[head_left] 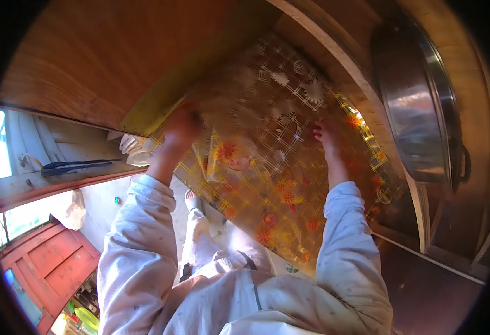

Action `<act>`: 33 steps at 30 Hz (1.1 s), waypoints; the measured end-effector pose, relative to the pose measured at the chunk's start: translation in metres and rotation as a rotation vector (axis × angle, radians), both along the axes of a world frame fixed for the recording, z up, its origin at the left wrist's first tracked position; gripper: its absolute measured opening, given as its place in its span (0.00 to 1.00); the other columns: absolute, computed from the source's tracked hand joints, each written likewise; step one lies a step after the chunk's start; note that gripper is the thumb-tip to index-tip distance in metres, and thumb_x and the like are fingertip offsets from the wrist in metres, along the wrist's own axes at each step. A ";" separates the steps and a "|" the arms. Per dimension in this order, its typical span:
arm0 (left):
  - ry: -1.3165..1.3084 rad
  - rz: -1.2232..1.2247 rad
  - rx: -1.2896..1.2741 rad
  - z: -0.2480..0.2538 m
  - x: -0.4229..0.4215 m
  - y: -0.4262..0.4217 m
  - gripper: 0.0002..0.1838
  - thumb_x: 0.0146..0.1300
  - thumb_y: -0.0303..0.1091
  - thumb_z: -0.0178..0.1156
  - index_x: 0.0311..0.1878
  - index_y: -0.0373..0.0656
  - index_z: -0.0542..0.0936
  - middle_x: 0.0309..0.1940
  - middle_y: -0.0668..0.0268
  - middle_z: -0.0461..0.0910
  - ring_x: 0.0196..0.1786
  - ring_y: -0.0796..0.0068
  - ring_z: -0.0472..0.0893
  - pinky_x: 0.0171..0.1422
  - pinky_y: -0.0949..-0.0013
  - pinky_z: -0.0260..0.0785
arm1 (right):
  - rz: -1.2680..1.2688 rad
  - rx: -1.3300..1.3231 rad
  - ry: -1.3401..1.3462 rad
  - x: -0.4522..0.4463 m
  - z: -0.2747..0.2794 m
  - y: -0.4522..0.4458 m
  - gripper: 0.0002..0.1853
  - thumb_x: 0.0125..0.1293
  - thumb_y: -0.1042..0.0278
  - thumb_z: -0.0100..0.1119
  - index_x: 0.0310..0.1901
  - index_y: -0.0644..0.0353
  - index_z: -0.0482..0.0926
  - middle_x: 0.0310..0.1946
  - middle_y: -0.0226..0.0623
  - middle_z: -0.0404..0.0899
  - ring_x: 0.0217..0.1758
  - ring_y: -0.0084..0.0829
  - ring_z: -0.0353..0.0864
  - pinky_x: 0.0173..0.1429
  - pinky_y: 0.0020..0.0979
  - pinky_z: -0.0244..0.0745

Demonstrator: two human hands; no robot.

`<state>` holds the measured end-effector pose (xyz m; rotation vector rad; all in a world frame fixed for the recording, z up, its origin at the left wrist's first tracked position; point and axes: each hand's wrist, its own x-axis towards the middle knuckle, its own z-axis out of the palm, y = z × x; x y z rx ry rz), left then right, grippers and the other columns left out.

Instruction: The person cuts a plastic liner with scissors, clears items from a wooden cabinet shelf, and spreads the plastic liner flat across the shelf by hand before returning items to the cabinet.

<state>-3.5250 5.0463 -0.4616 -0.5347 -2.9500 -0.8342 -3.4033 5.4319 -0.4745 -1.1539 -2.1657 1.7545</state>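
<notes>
A clear plastic sheet (289,215) printed with orange flowers, yellow lattice lines and white leaf shapes covers the brown surface before me. Over its left edge, beside the wooden panel, is my left hand (182,124); motion smears its fingers, so I cannot make out whether it holds anything. A pale, see-through fold (214,159) shows just right of that wrist. My right hand (327,137) is at the sheet's right part, fingers slightly apart with nothing visible in them. Whether it touches the sheet is unclear.
A lidded metal pot (418,106) stands on a wooden shelf at the right. The wooden panel (88,61) fills the upper left. Below it are a ledge (72,178) with a dark strap (77,166), a white plastic bag (135,149) and a red cabinet (55,262).
</notes>
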 end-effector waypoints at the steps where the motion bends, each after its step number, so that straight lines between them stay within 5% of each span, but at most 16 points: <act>1: -0.028 0.043 -0.016 0.011 0.001 0.008 0.14 0.55 0.33 0.52 0.45 0.50 0.80 0.34 0.55 0.80 0.38 0.52 0.79 0.43 0.53 0.72 | -0.009 0.021 -0.025 -0.010 -0.009 0.010 0.16 0.65 0.56 0.50 0.48 0.56 0.75 0.39 0.31 0.80 0.34 0.22 0.77 0.39 0.27 0.72; 6: 0.067 0.121 0.020 0.031 0.000 0.037 0.13 0.56 0.34 0.52 0.43 0.54 0.81 0.34 0.58 0.81 0.37 0.54 0.80 0.41 0.54 0.72 | 0.094 0.359 -0.140 -0.046 -0.016 0.032 0.12 0.63 0.62 0.53 0.42 0.59 0.80 0.33 0.39 0.81 0.31 0.32 0.79 0.39 0.34 0.73; 9: 0.038 0.198 0.105 0.032 0.001 0.035 0.13 0.55 0.35 0.53 0.43 0.55 0.81 0.34 0.58 0.81 0.37 0.53 0.80 0.40 0.54 0.72 | 0.311 0.896 0.046 -0.046 -0.019 0.030 0.13 0.61 0.63 0.53 0.42 0.62 0.79 0.34 0.46 0.81 0.35 0.41 0.80 0.43 0.37 0.73; 12: 0.109 0.223 0.197 -0.002 -0.003 0.025 0.12 0.55 0.36 0.53 0.43 0.52 0.81 0.33 0.56 0.81 0.36 0.52 0.80 0.39 0.54 0.72 | 0.341 0.988 0.019 -0.042 0.008 0.001 0.13 0.61 0.61 0.54 0.40 0.62 0.78 0.39 0.50 0.78 0.44 0.49 0.76 0.48 0.42 0.71; 15: -0.118 0.085 0.159 0.061 0.024 0.032 0.10 0.56 0.35 0.55 0.41 0.46 0.78 0.34 0.53 0.79 0.35 0.51 0.78 0.35 0.53 0.70 | 0.309 0.932 0.051 -0.045 0.004 0.000 0.13 0.60 0.61 0.56 0.41 0.61 0.78 0.39 0.49 0.78 0.47 0.48 0.75 0.51 0.41 0.70; 17: -0.181 -0.075 -0.110 0.070 0.049 0.052 0.11 0.52 0.33 0.56 0.40 0.46 0.78 0.35 0.55 0.78 0.35 0.55 0.78 0.35 0.56 0.70 | 0.336 0.893 0.006 -0.044 0.007 -0.002 0.14 0.60 0.61 0.56 0.44 0.60 0.77 0.40 0.49 0.78 0.49 0.47 0.74 0.54 0.39 0.69; 21: 0.278 -0.281 0.220 0.088 0.080 0.099 0.11 0.45 0.31 0.57 0.35 0.45 0.78 0.32 0.61 0.77 0.36 0.58 0.77 0.43 0.55 0.69 | 0.538 1.247 -0.073 -0.018 -0.057 0.054 0.19 0.60 0.61 0.55 0.52 0.58 0.73 0.47 0.48 0.75 0.53 0.46 0.71 0.58 0.38 0.66; 24: 0.193 -0.416 -0.110 0.073 0.077 0.114 0.12 0.47 0.33 0.57 0.38 0.45 0.78 0.32 0.64 0.77 0.38 0.65 0.77 0.45 0.66 0.67 | 0.497 1.354 -0.060 -0.019 -0.038 0.027 0.22 0.60 0.60 0.54 0.55 0.58 0.71 0.50 0.48 0.72 0.56 0.45 0.69 0.60 0.37 0.64; 27: 0.108 -0.461 -0.135 0.071 0.079 0.121 0.13 0.50 0.33 0.56 0.41 0.43 0.78 0.33 0.62 0.78 0.39 0.62 0.78 0.44 0.63 0.69 | 0.398 1.380 -0.046 -0.022 0.005 -0.029 0.23 0.61 0.59 0.53 0.57 0.57 0.69 0.53 0.48 0.70 0.59 0.44 0.67 0.60 0.37 0.64; 30: -0.628 -0.292 0.220 0.074 0.049 0.107 0.13 0.54 0.32 0.54 0.43 0.41 0.77 0.37 0.57 0.79 0.41 0.59 0.79 0.45 0.59 0.70 | 0.353 1.330 -0.046 -0.022 0.024 -0.052 0.22 0.60 0.59 0.53 0.55 0.57 0.71 0.51 0.48 0.71 0.56 0.46 0.68 0.59 0.39 0.64; 31: -0.273 -0.184 0.317 0.039 0.037 0.105 0.13 0.56 0.34 0.53 0.44 0.42 0.77 0.39 0.56 0.79 0.42 0.58 0.79 0.45 0.58 0.71 | 0.326 1.281 -0.004 -0.022 0.019 -0.048 0.21 0.60 0.59 0.54 0.54 0.58 0.71 0.50 0.48 0.71 0.55 0.46 0.68 0.58 0.40 0.65; 33: -0.057 -0.088 0.338 -0.021 0.006 0.099 0.16 0.58 0.38 0.53 0.49 0.44 0.75 0.46 0.54 0.76 0.48 0.54 0.75 0.52 0.56 0.67 | 0.269 1.185 0.079 -0.021 0.003 -0.035 0.20 0.60 0.59 0.54 0.52 0.58 0.73 0.48 0.48 0.72 0.53 0.47 0.69 0.57 0.42 0.65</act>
